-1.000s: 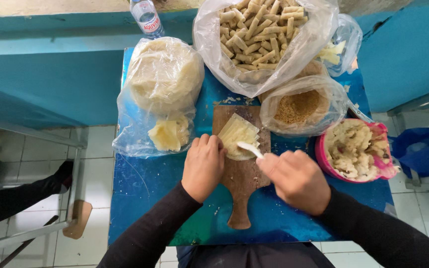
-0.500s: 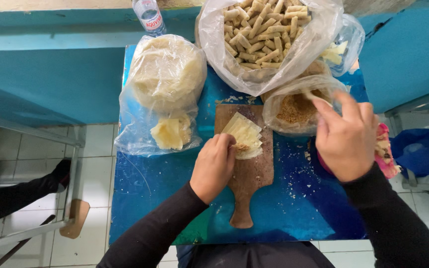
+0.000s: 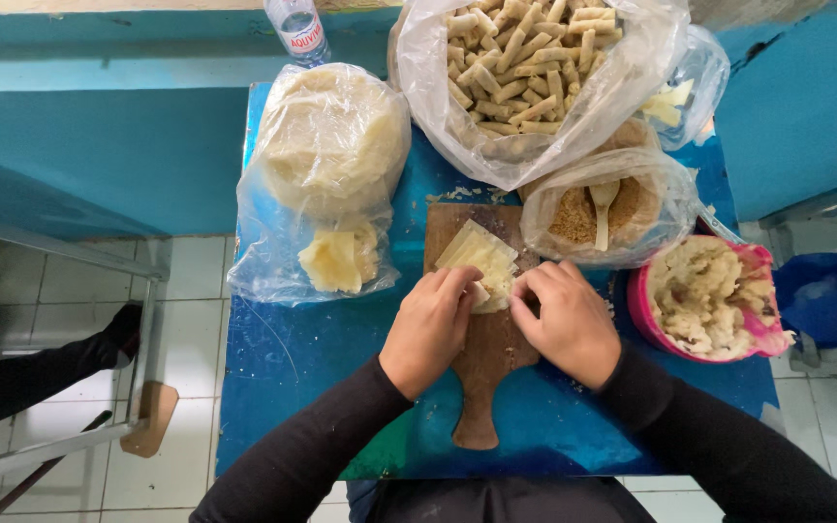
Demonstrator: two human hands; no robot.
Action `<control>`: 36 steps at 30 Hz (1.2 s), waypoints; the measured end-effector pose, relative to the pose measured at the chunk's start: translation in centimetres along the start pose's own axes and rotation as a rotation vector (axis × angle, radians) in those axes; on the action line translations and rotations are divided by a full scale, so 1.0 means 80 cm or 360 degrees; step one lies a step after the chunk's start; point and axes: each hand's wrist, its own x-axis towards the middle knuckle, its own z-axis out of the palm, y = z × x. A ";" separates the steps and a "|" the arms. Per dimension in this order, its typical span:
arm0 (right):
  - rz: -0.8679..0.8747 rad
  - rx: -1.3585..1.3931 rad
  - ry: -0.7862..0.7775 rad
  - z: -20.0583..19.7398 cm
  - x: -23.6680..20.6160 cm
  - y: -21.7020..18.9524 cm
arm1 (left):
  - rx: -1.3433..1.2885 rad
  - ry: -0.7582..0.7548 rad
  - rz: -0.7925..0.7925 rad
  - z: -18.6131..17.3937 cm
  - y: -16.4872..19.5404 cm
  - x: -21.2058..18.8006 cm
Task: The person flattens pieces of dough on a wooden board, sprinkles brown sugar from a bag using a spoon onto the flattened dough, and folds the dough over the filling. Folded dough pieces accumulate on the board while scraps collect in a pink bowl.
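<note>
We have a pale, thin pastry wrapper [image 3: 481, 263] lying on a wooden paddle-shaped cutting board [image 3: 484, 358] in the middle of the blue bench [image 3: 283, 358], and both hands are on its near edge. Our left hand [image 3: 430, 324] curls its fingers over the near left corner, pinching the sheet loosely, and our right hand [image 3: 564, 320] does the same from the other side, fingers bent and thumbs tucked in; neither hand is flat open, and each has hold only of the wrapper. The step in hand looks to us like folding or rolling the near edge up over whatever lies under it, though any filling is hidden by the fingers. The next move seems to call for even pressure from both sides so the thin sheet does not tear or roll crooked. The wrapper's free corner points away from us toward the upper left, and its long axis runs slantwise from near right to far left. Beyond the board sit a bag of brown crumbs with a spoon [image 3: 604, 208], a large bag of finished rolls [image 3: 525, 68], a bagged stack of wrappers [image 3: 326, 155], and to the right a pink bowl of mashed filling [image 3: 643, 312].
</note>
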 end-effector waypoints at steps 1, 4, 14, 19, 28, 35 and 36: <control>0.0008 0.0053 0.0009 0.001 0.000 -0.002 | 0.0028 -0.0005 -0.0003 0.000 0.000 0.000; -0.0123 0.0216 0.0025 -0.001 0.001 -0.008 | 0.0069 -0.0027 0.0015 -0.002 -0.001 0.002; 0.0083 0.0569 0.0031 0.009 0.001 -0.022 | 0.0298 -0.0102 0.0207 -0.003 -0.007 0.001; -0.0381 -0.0034 0.0083 -0.006 0.003 -0.024 | 0.0303 -0.0138 0.0170 -0.005 -0.013 0.001; -0.0360 -0.0044 0.0056 0.005 0.019 -0.014 | 0.0150 -0.0256 0.0257 -0.021 -0.012 0.007; -0.0345 -0.0035 -0.0015 0.005 0.020 -0.007 | 0.0248 -0.0233 0.0172 -0.003 -0.024 0.014; -0.0319 -0.0064 0.0002 0.005 0.020 -0.007 | 0.0248 -0.0224 0.0152 0.000 -0.025 0.014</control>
